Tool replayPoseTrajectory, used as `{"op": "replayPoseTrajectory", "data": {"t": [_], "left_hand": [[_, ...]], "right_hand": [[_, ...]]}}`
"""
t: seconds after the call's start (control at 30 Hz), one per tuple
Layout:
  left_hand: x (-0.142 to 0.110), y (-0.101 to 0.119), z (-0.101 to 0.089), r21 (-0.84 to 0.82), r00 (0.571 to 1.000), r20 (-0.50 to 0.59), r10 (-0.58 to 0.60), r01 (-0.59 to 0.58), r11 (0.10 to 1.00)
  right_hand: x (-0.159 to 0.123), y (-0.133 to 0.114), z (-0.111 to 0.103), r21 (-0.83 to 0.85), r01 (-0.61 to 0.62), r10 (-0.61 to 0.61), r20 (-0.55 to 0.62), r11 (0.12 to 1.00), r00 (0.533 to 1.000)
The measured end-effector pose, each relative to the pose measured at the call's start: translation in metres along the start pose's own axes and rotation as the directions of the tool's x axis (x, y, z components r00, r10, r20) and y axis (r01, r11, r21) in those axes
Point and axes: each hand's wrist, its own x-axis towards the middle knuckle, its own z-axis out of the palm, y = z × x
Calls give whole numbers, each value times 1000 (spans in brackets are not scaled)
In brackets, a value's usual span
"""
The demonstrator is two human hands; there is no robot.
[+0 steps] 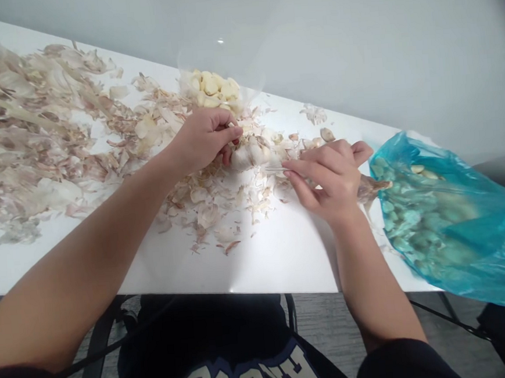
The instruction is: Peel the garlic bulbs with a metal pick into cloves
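Your left hand curls around a garlic bulb at mid-frame. Your right hand pinches a thin metal pick, its long axis nearly level, tip pointing left at the bulb. Papery skins litter the table; a blue bag of cloves lies at right.

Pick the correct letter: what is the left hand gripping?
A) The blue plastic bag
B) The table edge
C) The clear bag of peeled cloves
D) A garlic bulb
D. The left hand has its fingers curled around a garlic bulb lying among the papery skins.
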Motion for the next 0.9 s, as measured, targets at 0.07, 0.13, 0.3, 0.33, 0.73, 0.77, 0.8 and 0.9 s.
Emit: {"op": "replayPoseTrajectory", "data": {"t": [0.07, 0.13, 0.3, 0.33, 0.73, 0.77, 0.8, 0.9], "left_hand": [[-1, 1, 0, -10, 1000, -1, -9, 9, 1000], [-1, 2, -1, -18, 1000, 5, -22, 22, 1000], [-1, 3, -1, -43, 1000, 8, -30, 30, 999], [-1, 3, -1, -47, 999, 11, -31, 31, 998], [-1, 4, -1, 15, 999, -39, -21, 22, 1000], [-2, 5, -2, 15, 999, -37, -17, 18, 1000], [-2, 5, -3, 13, 1000, -29, -6, 7, 1000], [-4, 7, -4, 46, 998, 5, 57, -57, 997]], "right_hand": [[1, -1, 2, -19, 44, -45, -61, 999, 997], [1, -1, 5, -54, 60, -65, -81, 997, 995], [-1, 0, 13, -143, 65, -78, -88, 988, 993], [-2, -1, 14, -161, 69, -85, -97, 985, 992], [6, -11, 8, -9, 37, -35, 129, 999, 991], [6, -10, 6, 12, 40, -41, 128, 999, 991], [6, -9, 5, 29, 37, -40, 117, 999, 992], [5, -4, 2, 31, 13, -14, 46, 999, 999]]}}
